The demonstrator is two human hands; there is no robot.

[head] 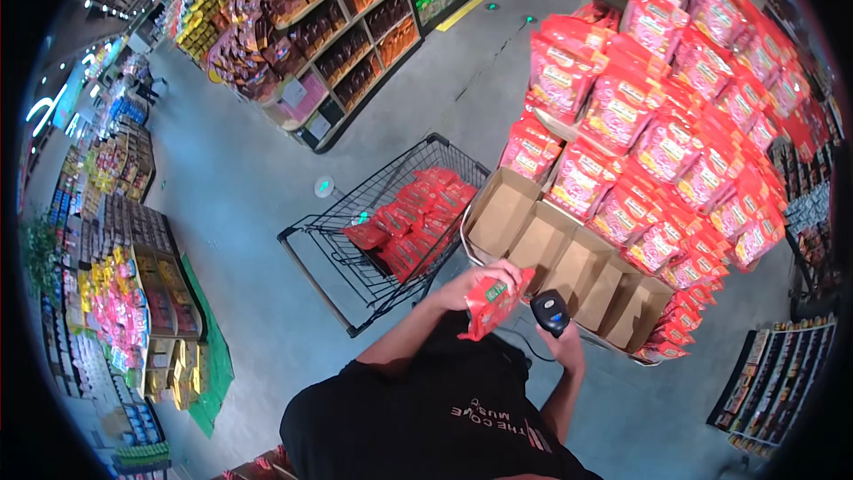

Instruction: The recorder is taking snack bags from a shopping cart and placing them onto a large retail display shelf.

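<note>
My left hand [476, 283] grips a red snack packet [494, 305] by its upper side, just in front of my chest. In my right hand [565, 341] is a black handheld barcode scanner [550, 312], its head close to the packet but apart from it. A dark cable [533, 349] curves between the scanner hand and my body. Beyond my left arm stands a black wire shopping cart [320, 287] with many similar red packets [420, 213] inside. Open cardboard trays [576, 263] line the display's near edge in front of both hands.
Red and pink snack bags [620, 107] are stacked high on the display at right. A wooden shelf unit [333, 90] with brown and orange packets stands beyond the cart. Grey floor [246, 173] runs along the left, before another display [160, 293] on a green mat.
</note>
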